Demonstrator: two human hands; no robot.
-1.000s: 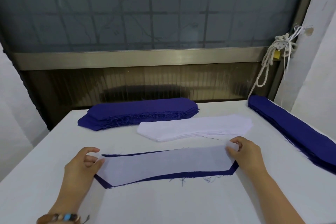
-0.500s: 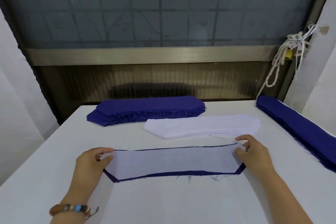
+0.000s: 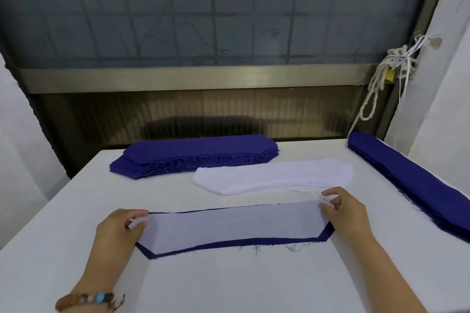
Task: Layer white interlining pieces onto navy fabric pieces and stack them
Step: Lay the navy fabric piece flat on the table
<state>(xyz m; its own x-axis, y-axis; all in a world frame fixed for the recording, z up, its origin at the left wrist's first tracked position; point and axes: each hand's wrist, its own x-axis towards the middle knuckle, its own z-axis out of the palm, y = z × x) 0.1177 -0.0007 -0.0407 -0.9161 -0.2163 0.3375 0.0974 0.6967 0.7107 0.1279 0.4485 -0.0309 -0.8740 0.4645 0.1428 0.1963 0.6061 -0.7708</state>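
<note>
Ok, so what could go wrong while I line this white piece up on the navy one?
1. The white interlining piece sits off-centre: the navy piece shows a broad band along the near edge and only a sliver along the far one, so letting go may leave it misaligned.
2. The left hand and right hand pinch only its ends, so the middle could ripple.
3. The loose threads at the near edge could get caught between layers.
</note>
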